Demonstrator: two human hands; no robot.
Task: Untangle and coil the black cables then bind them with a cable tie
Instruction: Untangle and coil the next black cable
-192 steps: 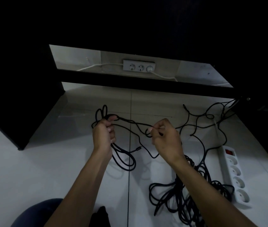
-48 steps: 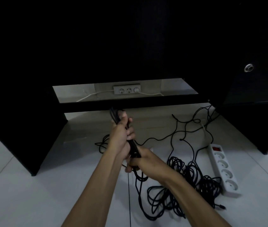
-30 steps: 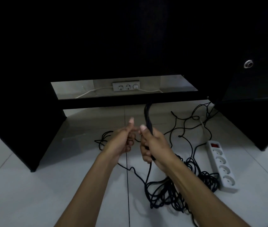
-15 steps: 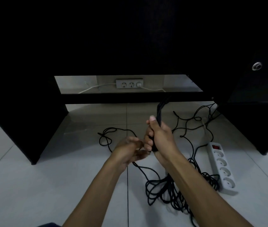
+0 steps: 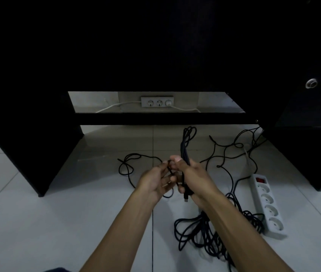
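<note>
My right hand (image 5: 195, 178) grips a folded bundle of black cable (image 5: 187, 142) that stands upright out of my fist, its looped end pointing at the desk. A connector end hangs below my fist. My left hand (image 5: 155, 180) lies palm up right beside it, and its fingertips pinch a loose black strand by the bundle. That strand runs left to a loose loop on the floor (image 5: 129, 163). A big tangle of black cable (image 5: 210, 236) lies on the tiles under my right forearm. No cable tie is visible.
A white power strip (image 5: 267, 205) with a red switch lies on the floor at the right. More black cable (image 5: 234, 148) trails toward the dark desk's right pedestal (image 5: 302, 150). A wall socket strip (image 5: 157, 102) with white cords sits behind the desk's crossbar.
My left hand has risen beside my right fist and taken the loose strand between its fingertips. The bundle stays upright in my right hand.
</note>
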